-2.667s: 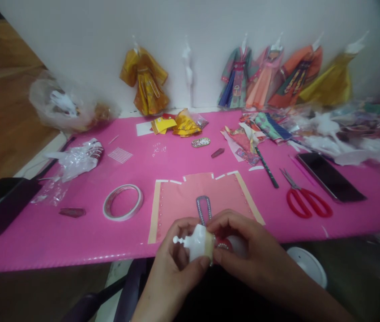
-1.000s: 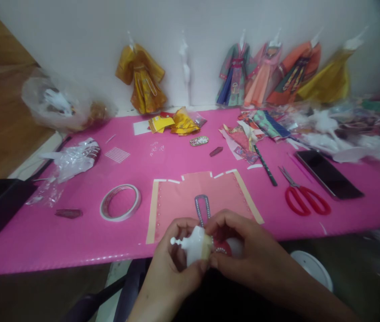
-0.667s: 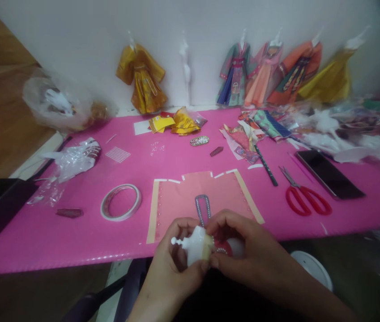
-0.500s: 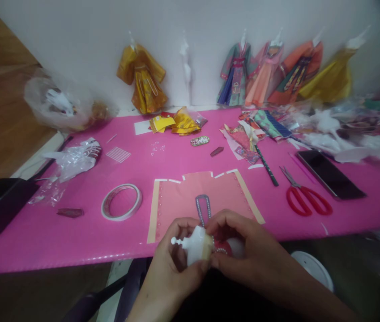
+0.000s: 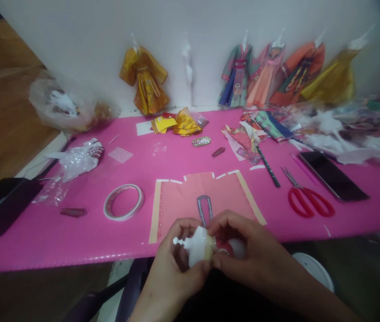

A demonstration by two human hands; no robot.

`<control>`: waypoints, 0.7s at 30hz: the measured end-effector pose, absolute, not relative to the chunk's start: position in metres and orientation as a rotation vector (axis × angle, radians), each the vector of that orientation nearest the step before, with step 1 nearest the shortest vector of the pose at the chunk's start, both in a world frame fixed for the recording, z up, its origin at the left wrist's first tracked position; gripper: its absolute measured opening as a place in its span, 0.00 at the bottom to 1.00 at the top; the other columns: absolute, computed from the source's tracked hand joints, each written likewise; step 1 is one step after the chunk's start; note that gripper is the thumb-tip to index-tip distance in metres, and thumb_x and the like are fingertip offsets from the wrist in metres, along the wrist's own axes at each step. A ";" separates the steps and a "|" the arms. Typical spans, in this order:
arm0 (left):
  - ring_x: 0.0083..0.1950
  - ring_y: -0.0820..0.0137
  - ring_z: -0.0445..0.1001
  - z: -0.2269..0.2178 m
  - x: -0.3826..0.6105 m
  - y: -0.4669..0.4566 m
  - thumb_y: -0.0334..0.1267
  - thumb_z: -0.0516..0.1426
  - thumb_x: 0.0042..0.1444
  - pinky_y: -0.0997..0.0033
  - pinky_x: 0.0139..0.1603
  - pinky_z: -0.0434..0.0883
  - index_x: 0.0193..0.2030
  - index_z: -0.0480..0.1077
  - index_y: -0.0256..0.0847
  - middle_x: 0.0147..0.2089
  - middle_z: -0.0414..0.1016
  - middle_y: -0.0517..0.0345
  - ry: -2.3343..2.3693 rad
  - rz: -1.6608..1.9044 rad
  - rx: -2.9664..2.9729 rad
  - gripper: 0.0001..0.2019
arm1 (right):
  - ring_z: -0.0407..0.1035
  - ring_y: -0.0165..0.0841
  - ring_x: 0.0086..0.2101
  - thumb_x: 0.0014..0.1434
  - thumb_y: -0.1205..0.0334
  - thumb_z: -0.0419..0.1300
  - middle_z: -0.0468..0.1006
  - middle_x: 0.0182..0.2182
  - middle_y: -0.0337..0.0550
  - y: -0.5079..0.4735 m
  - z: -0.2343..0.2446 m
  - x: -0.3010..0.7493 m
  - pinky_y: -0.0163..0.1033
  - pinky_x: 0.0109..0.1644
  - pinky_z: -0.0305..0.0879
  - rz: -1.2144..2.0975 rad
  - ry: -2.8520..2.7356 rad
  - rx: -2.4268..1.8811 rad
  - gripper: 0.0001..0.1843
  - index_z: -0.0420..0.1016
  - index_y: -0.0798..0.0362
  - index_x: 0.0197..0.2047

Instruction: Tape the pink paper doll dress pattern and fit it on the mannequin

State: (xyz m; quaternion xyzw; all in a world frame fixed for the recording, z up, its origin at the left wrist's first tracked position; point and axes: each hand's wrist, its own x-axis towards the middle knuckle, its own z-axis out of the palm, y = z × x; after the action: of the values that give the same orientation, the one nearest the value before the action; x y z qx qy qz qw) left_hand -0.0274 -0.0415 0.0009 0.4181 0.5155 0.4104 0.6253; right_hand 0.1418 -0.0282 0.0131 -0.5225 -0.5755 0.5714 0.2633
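Between my hands lies a white headless doll body, its neck peg pointing left. A pale yellowish band crosses its torso, and a red piece edged with pearl beads sits beside that band. My left hand is wrapped round the shoulder end, thumb on the torso. With thumb and fingertips my right hand pinches the doll near the band. Just beyond them a salmon cloth piece lies flat, with white and tan tape strips along its edges. A grey beaded loop shows on it, its lower end hidden by my fingers.
Left of the cloth is a tape roll. Red-handled scissors, a dark pencil and a phone lie right. Dressed doll forms lean on the wall. Fabric scraps and plastic bags occupy the pink table.
The whole view has shifted slightly, so things sit a little further right. Both hands keep their hold on the doll body, with hardly any finger movement.
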 end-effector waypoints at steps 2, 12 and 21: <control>0.30 0.75 0.72 0.001 -0.027 -0.042 0.27 0.63 0.40 0.80 0.27 0.68 0.37 0.69 0.43 0.32 0.71 0.66 1.194 0.955 0.961 0.15 | 0.68 0.31 0.32 0.48 0.75 0.61 0.75 0.32 0.35 -0.028 0.012 0.141 0.35 0.35 0.65 1.542 -1.556 -1.407 0.15 0.72 0.50 0.39; 0.32 0.73 0.73 0.004 -0.026 -0.041 0.28 0.63 0.41 0.78 0.29 0.69 0.37 0.70 0.44 0.32 0.73 0.64 1.177 0.950 0.933 0.15 | 0.68 0.31 0.31 0.47 0.75 0.61 0.74 0.31 0.35 -0.029 0.012 0.141 0.34 0.34 0.65 1.508 -1.548 -1.417 0.15 0.72 0.50 0.37; 0.34 0.72 0.74 0.002 -0.030 -0.041 0.26 0.62 0.41 0.78 0.31 0.70 0.39 0.71 0.43 0.36 0.74 0.62 1.139 0.942 0.957 0.17 | 0.68 0.30 0.31 0.46 0.74 0.62 0.74 0.32 0.34 -0.026 0.014 0.141 0.34 0.34 0.65 1.521 -1.540 -1.428 0.15 0.72 0.50 0.38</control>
State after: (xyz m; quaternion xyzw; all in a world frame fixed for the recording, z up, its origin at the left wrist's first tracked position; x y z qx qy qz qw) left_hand -0.0299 -0.0408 0.0022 0.4189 0.4989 0.4123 0.6369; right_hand 0.1409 -0.0258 0.0139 -0.5300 -0.5719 0.5646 0.2708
